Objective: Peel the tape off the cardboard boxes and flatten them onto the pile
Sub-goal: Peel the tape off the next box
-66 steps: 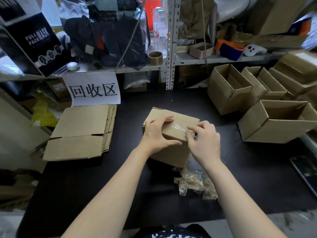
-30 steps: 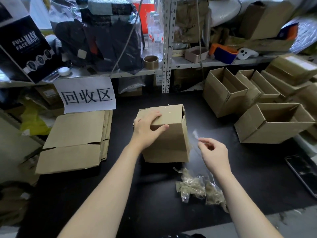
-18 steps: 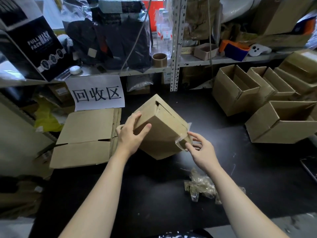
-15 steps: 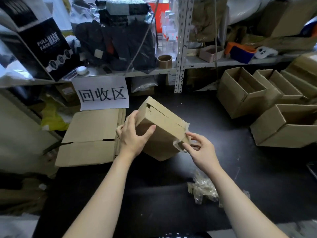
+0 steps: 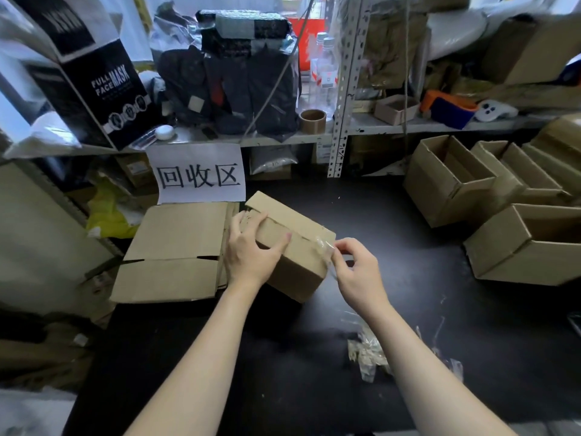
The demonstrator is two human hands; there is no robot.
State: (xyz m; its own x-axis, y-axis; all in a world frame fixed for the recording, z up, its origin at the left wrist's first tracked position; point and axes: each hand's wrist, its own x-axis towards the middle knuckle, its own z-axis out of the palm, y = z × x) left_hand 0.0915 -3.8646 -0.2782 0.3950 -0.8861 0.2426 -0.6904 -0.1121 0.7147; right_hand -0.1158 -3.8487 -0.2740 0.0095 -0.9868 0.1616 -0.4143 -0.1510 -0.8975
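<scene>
A small brown cardboard box (image 5: 298, 247) sits tilted at the middle of the black table (image 5: 393, 234). My left hand (image 5: 251, 247) grips its near left corner, thumb lying across the top. My right hand (image 5: 355, 265) pinches a strip of clear tape (image 5: 325, 247) at the box's right edge, where the strip is partly lifted. A pile of flattened boxes (image 5: 176, 247) lies to the left, touching the box.
Crumpled peeled tape (image 5: 367, 350) lies on the table near my right forearm. Several open cardboard boxes (image 5: 515, 243) crowd the right side. A white paper sign (image 5: 201, 174) hangs from the cluttered shelf (image 5: 393, 127) behind, and a dark device (image 5: 575, 322) lies at the right edge.
The box was turned from upright to tilted and moved left toward the pile. My right hand let go one tape strip and now pinches tape at the box's right edge.
</scene>
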